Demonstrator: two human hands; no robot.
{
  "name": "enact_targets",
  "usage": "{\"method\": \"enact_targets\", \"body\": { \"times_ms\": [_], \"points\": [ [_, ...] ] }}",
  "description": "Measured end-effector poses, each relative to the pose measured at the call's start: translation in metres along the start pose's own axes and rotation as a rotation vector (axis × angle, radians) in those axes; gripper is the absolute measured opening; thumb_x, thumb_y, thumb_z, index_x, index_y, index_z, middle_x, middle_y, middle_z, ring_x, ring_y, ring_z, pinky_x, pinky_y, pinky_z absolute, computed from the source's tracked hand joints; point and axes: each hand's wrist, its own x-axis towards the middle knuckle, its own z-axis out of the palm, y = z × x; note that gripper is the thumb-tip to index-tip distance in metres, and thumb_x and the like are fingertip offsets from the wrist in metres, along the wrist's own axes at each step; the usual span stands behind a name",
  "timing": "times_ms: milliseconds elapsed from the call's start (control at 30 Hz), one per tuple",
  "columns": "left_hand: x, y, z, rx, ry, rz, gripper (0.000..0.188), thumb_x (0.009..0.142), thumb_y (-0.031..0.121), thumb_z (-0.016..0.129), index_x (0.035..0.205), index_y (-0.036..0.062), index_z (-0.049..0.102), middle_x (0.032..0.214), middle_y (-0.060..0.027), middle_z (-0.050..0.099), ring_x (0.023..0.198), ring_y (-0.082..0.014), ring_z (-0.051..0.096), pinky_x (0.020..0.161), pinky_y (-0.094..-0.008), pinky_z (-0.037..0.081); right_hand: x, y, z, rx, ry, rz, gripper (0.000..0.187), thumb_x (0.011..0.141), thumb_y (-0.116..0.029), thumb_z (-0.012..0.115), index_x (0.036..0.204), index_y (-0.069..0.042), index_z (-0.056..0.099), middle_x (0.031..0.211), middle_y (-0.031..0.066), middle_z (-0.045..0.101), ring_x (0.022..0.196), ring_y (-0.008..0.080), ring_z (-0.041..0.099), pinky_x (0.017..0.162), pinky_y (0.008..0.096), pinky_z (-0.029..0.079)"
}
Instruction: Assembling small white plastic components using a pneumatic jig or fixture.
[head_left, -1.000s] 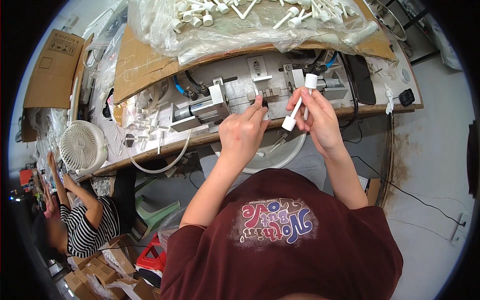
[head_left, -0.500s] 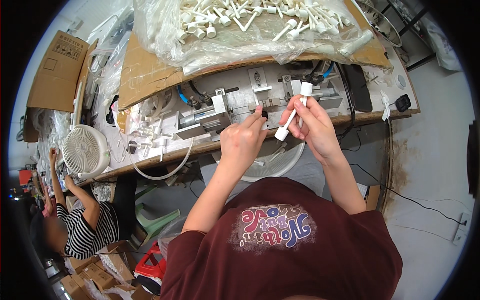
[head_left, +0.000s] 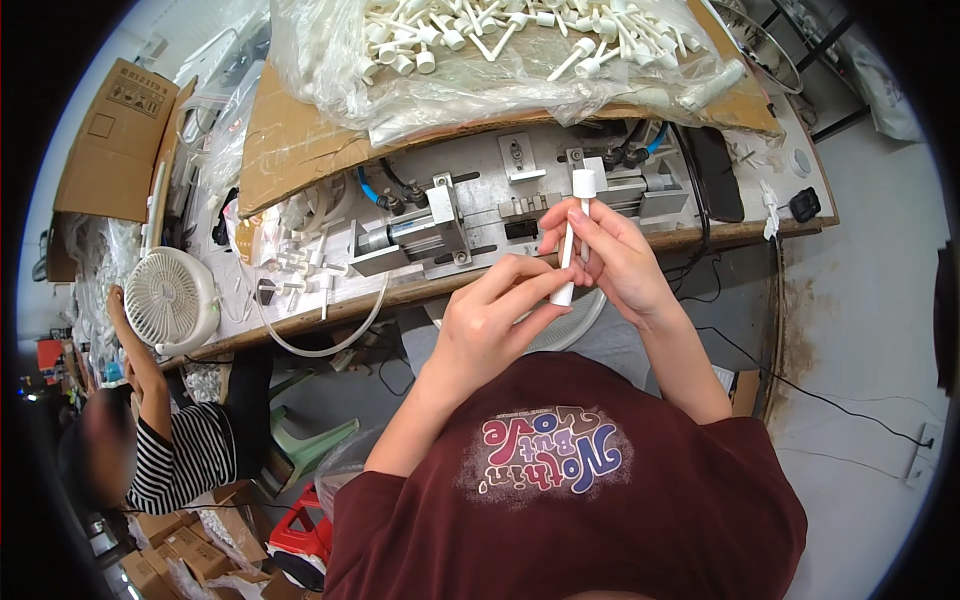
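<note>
Above my lap, my right hand [head_left: 618, 258] pinches a white plastic rod with a wide round cap-like head [head_left: 584, 183], its head pointing up. Beside its stem slants what looks like a second white rod [head_left: 567, 250], with a thicker lower end. My left hand [head_left: 500, 315] closes thumb and fingers around that lower end, so both hands meet there. Just beyond my hands lies a metal clamping fixture, with a toothed metal block [head_left: 524, 208] in the middle, a left cylinder slide [head_left: 410, 238] and a right cylinder slide [head_left: 660, 192].
A plastic-lined cardboard sheet [head_left: 330, 150] above the fixture bears a heap of white capped rods [head_left: 500, 30]. Small white parts [head_left: 300, 265] and a white fan [head_left: 172, 300] are at left, a black phone [head_left: 718, 175] at right. Another person in a striped shirt [head_left: 185, 450] sits at left.
My left hand has moved from the fixture's middle block down to the rod's lower end and gripped it. My right hand has shifted slightly left, turning the rod more upright.
</note>
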Motion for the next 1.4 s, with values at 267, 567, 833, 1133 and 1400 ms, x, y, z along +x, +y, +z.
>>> {"method": "enact_targets", "body": {
  "times_ms": [267, 567, 833, 1133, 1400],
  "points": [
    [-0.007, -0.035, 0.019, 0.4, 0.095, -0.008, 0.029, 0.073, 0.009, 0.078, 0.101, 0.0061, 0.072, 0.112, -0.0061, 0.068, 0.073, -0.018, 0.067, 0.063, -0.0289, 0.054, -0.005, -0.001, -0.013, -0.131, 0.159, -0.099, 0.036, 0.107, -0.028, 0.036, 0.117, 0.002, 0.056, 0.072, -0.0069, 0.034, 0.056, 0.0016, 0.027, 0.05, 0.0184, 0.022],
    [0.002, -0.05, 0.027, 0.585, -0.011, -0.012, 0.026, 0.072, 0.01, 0.075, 0.097, 0.005, 0.072, 0.115, -0.0084, 0.07, 0.065, -0.0182, 0.067, 0.058, -0.0297, 0.05, -0.01, 0.0, -0.015, -0.161, 0.121, -0.188, 0.038, 0.106, -0.026, 0.04, 0.119, 0.004, 0.058, 0.069, -0.0051, 0.04, 0.058, 0.0027, 0.036, 0.053, 0.0187, 0.03],
    [0.003, -0.051, 0.025, 0.505, -0.026, -0.072, 0.029, 0.071, 0.014, 0.077, 0.098, 0.0052, 0.072, 0.113, -0.0074, 0.07, 0.062, -0.0217, 0.067, 0.059, -0.0304, 0.052, -0.018, -0.004, -0.031, -0.247, 0.141, -0.177, 0.02, 0.091, -0.005, 0.065, 0.109, 0.004, 0.069, 0.084, 0.0068, 0.07, 0.063, 0.0066, 0.059, 0.058, 0.0187, 0.047],
    [0.016, -0.006, -0.01, -0.531, -0.122, -0.419, 0.036, 0.084, -0.003, 0.072, 0.119, -0.001, 0.066, 0.105, -0.0089, 0.067, 0.091, -0.0138, 0.067, 0.075, -0.023, 0.055, -0.01, -0.031, -0.027, -0.808, -0.101, -0.262, 0.02, 0.075, -0.014, 0.08, 0.092, -0.004, 0.075, 0.076, 0.0053, 0.069, 0.065, 0.0085, 0.061, 0.057, 0.023, 0.045],
    [0.004, -0.011, -0.005, -0.201, 0.172, -0.295, 0.034, 0.069, 0.0, 0.084, 0.1, 0.0007, 0.071, 0.109, -0.007, 0.061, 0.092, -0.0126, 0.065, 0.07, -0.0255, 0.061, 0.049, -0.097, -0.048, -1.186, 0.409, -0.805, 0.021, 0.084, -0.017, 0.073, 0.104, -0.009, 0.074, 0.095, 0.0029, 0.073, 0.078, 0.0101, 0.065, 0.065, 0.0243, 0.048]
  ]
}}
